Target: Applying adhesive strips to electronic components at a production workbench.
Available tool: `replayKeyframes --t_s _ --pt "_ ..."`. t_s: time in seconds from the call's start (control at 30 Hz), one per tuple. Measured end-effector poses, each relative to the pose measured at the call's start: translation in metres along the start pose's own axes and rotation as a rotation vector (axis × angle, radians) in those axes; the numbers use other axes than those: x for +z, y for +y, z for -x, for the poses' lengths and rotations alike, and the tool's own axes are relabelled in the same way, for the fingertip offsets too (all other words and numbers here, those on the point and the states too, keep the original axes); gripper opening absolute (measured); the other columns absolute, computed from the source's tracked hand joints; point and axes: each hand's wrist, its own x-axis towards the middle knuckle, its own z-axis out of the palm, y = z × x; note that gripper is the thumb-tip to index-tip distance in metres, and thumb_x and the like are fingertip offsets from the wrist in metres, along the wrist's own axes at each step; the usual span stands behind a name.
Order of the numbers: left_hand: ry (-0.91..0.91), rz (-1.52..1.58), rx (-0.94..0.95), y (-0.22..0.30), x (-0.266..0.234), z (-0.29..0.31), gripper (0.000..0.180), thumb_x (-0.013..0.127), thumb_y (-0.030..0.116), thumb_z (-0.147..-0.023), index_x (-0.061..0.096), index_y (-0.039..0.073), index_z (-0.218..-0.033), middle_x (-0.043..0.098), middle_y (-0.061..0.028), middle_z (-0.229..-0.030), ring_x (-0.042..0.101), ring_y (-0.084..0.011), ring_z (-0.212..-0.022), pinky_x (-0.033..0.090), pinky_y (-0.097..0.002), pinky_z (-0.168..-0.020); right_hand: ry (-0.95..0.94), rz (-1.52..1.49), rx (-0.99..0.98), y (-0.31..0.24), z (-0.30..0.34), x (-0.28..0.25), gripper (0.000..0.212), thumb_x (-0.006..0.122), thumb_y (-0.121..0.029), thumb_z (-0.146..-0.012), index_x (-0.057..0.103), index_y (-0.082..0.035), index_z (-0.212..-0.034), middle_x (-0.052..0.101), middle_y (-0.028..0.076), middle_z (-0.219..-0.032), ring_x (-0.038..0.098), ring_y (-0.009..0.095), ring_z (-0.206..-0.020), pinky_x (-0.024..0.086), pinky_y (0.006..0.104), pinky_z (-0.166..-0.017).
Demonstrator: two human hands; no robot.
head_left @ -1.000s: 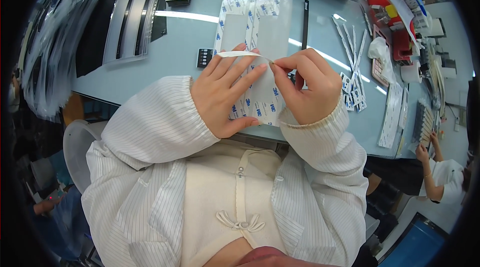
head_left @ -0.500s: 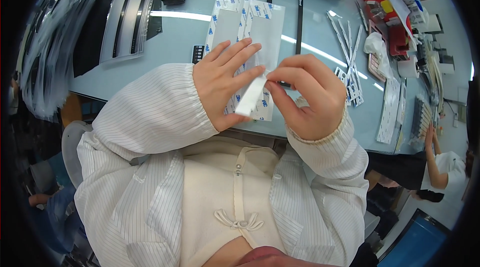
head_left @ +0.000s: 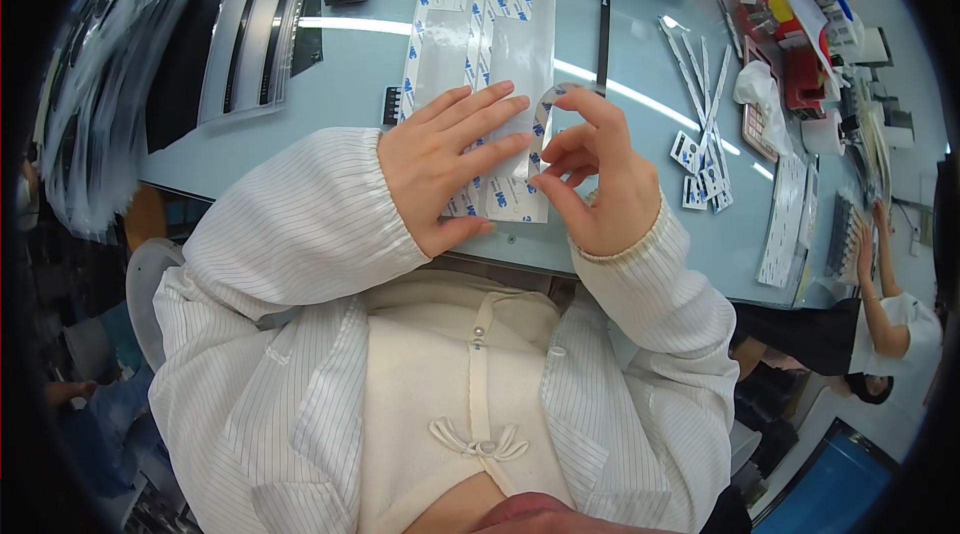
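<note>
A translucent sheet (head_left: 520,44) with white, blue-printed adhesive strips along its edges and middle lies on the glass table before me. Flat on it, fingers spread, rests my left hand (head_left: 450,159). At the sheet's right edge, thumb and fingers of my right hand (head_left: 605,164) pinch a narrow white, blue-printed tape strip (head_left: 541,122). That strip curves up and over toward my right forefinger; its lower end is at the thumb. My left palm and fingers hide part of the sheet's lower left.
Long black strips (head_left: 603,34) lie beyond and beside the sheet. Narrow white strips (head_left: 706,99) are crossed at the right, near a pink calculator (head_left: 757,114) and a crumpled white tissue (head_left: 756,84). Clear plastic sleeves (head_left: 120,84) hang at the left. Another person (head_left: 885,329) is at the far right.
The sheet has shifted slightly left and away from me. In my right hand the strip, earlier hanging toward me across the sheet, now stands curved along its right edge.
</note>
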Motion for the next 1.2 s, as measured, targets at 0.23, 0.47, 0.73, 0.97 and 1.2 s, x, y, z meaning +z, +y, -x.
replayKeyframes --t_s 0.23,0.47,0.73,0.97,1.2 --pt "-0.115 -0.020 -0.038 -0.004 -0.003 0.000 0.076 0.077 0.029 -0.080 0.042 0.005 -0.144 0.036 -0.0191 -0.154 0.028 -0.0324 -0.147 0.020 -0.0486 -0.122 0.065 -0.014 -0.007 0.002 -0.007 0.007 0.068 0.075 0.007 -0.076 0.044 -0.007 -0.135 0.067 0.011 -0.092 0.072 0.020 -0.080 0.057 0.0278 -0.070" --pt "-0.127 -0.041 -0.032 -0.008 -0.004 -0.004 0.070 0.077 0.035 -0.081 0.049 0.008 -0.139 0.039 -0.0199 -0.151 0.031 -0.0331 -0.146 0.022 -0.0492 -0.121 0.085 0.009 -0.039 0.004 -0.006 0.012 0.067 0.073 0.008 -0.078 0.045 -0.008 -0.137 0.067 0.010 -0.089 0.071 0.019 -0.078 0.058 0.0283 -0.070" --pt "-0.103 -0.042 0.008 -0.012 -0.002 -0.004 0.060 0.072 0.044 -0.086 0.057 0.010 -0.134 0.042 -0.0204 -0.149 0.033 -0.0341 -0.145 0.023 -0.0500 -0.120 0.105 -0.018 -0.047 0.001 -0.008 0.012 0.063 0.071 0.010 -0.079 0.046 -0.007 -0.134 0.067 0.008 -0.086 0.070 0.017 -0.077 0.058 0.0283 -0.071" --pt "-0.103 -0.020 0.005 -0.009 -0.006 -0.006 0.060 0.073 0.044 -0.084 0.059 0.010 -0.132 0.043 -0.0200 -0.148 0.036 -0.0342 -0.143 0.025 -0.0494 -0.120 0.135 -0.036 -0.123 -0.003 -0.005 0.007 0.062 0.072 0.010 -0.079 0.046 -0.005 -0.133 0.067 0.008 -0.083 0.068 0.015 -0.076 0.057 0.0260 -0.070" --pt "-0.094 -0.011 0.007 -0.011 -0.008 -0.007 0.064 0.073 0.047 -0.083 0.058 0.011 -0.135 0.044 -0.0205 -0.147 0.038 -0.0350 -0.142 0.026 -0.0489 -0.119 0.156 -0.078 -0.152 -0.008 -0.004 -0.003 0.064 0.074 0.010 -0.077 0.043 -0.004 -0.132 0.068 0.009 -0.085 0.069 0.015 -0.077 0.056 0.0262 -0.070"
